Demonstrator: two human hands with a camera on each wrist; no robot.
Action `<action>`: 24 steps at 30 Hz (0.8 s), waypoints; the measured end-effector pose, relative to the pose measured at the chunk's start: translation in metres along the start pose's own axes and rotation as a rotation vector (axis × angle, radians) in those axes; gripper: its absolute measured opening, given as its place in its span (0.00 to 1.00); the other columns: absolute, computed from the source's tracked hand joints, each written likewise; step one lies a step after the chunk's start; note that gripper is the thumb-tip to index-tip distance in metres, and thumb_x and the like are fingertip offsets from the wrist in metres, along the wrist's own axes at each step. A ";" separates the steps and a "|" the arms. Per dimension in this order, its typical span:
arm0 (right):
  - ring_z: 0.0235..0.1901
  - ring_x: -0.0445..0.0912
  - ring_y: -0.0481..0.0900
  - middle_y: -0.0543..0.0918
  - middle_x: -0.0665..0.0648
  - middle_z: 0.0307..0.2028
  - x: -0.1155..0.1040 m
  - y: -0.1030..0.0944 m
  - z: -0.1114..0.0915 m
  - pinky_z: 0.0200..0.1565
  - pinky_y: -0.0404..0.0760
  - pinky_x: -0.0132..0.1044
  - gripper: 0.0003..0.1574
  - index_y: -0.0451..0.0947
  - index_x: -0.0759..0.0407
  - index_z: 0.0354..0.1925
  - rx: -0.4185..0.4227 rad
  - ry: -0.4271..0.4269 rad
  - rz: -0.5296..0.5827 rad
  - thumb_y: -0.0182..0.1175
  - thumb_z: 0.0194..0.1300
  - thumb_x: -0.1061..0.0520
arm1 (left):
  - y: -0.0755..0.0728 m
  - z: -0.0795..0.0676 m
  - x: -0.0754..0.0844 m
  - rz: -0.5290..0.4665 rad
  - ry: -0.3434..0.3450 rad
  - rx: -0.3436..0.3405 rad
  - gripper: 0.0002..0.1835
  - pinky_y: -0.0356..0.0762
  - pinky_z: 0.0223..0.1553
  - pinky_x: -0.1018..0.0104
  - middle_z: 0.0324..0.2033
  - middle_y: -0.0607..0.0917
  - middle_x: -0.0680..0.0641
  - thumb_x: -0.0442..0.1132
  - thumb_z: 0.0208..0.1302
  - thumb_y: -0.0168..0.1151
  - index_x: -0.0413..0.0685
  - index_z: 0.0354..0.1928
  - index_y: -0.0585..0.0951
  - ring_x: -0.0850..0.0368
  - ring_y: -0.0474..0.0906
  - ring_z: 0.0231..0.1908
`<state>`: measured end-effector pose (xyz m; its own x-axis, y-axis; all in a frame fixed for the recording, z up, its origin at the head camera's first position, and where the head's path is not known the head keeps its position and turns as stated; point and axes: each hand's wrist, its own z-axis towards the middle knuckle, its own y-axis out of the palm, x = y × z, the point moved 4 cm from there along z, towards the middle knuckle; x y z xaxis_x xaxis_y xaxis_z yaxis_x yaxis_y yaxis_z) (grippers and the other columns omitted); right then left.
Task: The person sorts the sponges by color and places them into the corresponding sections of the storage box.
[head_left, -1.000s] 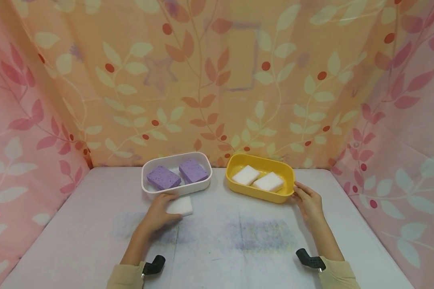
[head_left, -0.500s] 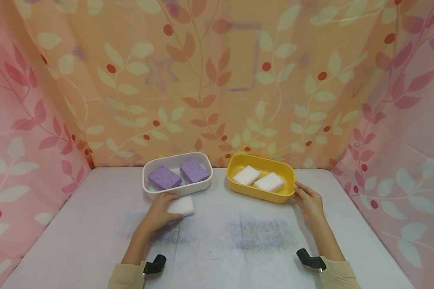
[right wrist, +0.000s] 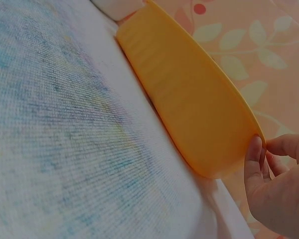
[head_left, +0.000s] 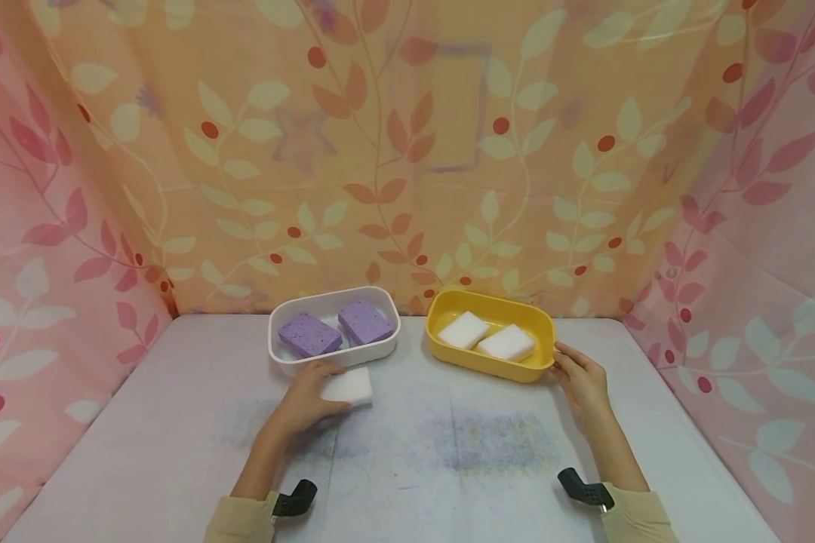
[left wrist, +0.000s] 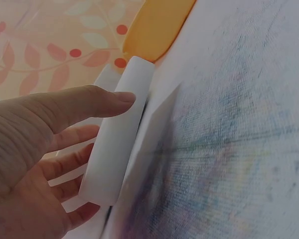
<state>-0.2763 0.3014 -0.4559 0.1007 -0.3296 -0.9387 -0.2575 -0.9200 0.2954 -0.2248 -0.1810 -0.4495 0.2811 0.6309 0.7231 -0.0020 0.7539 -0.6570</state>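
Note:
My left hand [head_left: 304, 400] grips a white sponge [head_left: 352, 386] in front of the white tray. In the left wrist view, thumb and fingers pinch this sponge [left wrist: 120, 129] across its sides, and a shadow lies on the cloth beside it. With its fingertips, my right hand [head_left: 584, 383] holds the right end of the yellow tray [head_left: 478, 365]. The right wrist view shows thumb and fingers pinching the rim of that tray [right wrist: 189, 104]. Inside the yellow tray lie two white sponges, one on the left [head_left: 463, 330] and one on the right [head_left: 507, 343].
A white tray [head_left: 373, 351] stands at the back left with a left purple sponge [head_left: 309, 334] and a right purple sponge [head_left: 365, 322] in it. A gap separates both trays. Behind them hangs a floral curtain [head_left: 394, 166]. The white tabletop [head_left: 407, 498] has coloured smudges.
My left hand has shifted slightly to the right together with the white sponge, which now appears tilted up a little. My right hand and both trays look unchanged.

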 end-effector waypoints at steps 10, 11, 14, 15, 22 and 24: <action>0.39 0.37 0.83 0.88 0.43 0.39 0.001 -0.002 0.000 0.48 0.85 0.26 0.14 0.89 0.46 0.41 0.012 0.006 0.006 0.60 0.78 0.62 | 0.008 0.004 0.011 -0.009 0.034 -0.012 0.34 0.73 0.62 0.43 0.53 0.82 0.35 0.37 0.48 0.86 0.31 0.57 0.84 0.37 0.77 0.56; 0.39 0.37 0.83 0.88 0.43 0.39 0.001 -0.002 0.000 0.48 0.85 0.26 0.13 0.89 0.46 0.41 0.008 0.005 0.009 0.60 0.78 0.62 | 0.009 0.004 0.012 -0.015 0.031 -0.016 0.34 0.73 0.63 0.42 0.53 0.82 0.34 0.37 0.47 0.86 0.31 0.58 0.84 0.36 0.76 0.57; 0.38 0.38 0.83 0.88 0.44 0.39 0.001 -0.001 0.000 0.47 0.86 0.26 0.14 0.89 0.46 0.41 0.003 0.004 0.018 0.60 0.78 0.62 | 0.011 0.006 0.017 -0.015 0.038 -0.028 0.35 0.72 0.64 0.41 0.55 0.82 0.34 0.38 0.48 0.86 0.32 0.58 0.84 0.36 0.76 0.58; 0.38 0.38 0.83 0.88 0.44 0.38 0.001 -0.001 0.000 0.46 0.86 0.26 0.14 0.89 0.46 0.40 0.002 0.002 0.015 0.60 0.78 0.62 | 0.012 0.007 0.019 -0.014 0.039 -0.029 0.35 0.72 0.64 0.41 0.55 0.82 0.35 0.38 0.48 0.86 0.33 0.59 0.84 0.36 0.76 0.58; 0.38 0.37 0.83 0.87 0.44 0.38 0.000 0.001 0.000 0.45 0.85 0.25 0.16 0.89 0.44 0.38 0.013 0.016 0.015 0.60 0.78 0.61 | 0.019 0.015 0.027 -0.015 0.077 -0.021 0.34 0.73 0.62 0.45 0.56 0.83 0.34 0.38 0.48 0.85 0.32 0.58 0.84 0.37 0.77 0.58; 0.38 0.38 0.83 0.87 0.44 0.38 0.000 0.001 0.000 0.45 0.85 0.25 0.16 0.89 0.45 0.38 0.016 0.023 0.019 0.60 0.78 0.62 | 0.022 0.018 0.029 -0.025 0.075 -0.027 0.33 0.73 0.62 0.45 0.56 0.83 0.35 0.37 0.48 0.85 0.33 0.58 0.84 0.37 0.77 0.58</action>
<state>-0.2766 0.3009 -0.4554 0.1179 -0.3516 -0.9287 -0.2746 -0.9103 0.3098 -0.2339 -0.1429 -0.4393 0.3522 0.5958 0.7218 0.0313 0.7633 -0.6453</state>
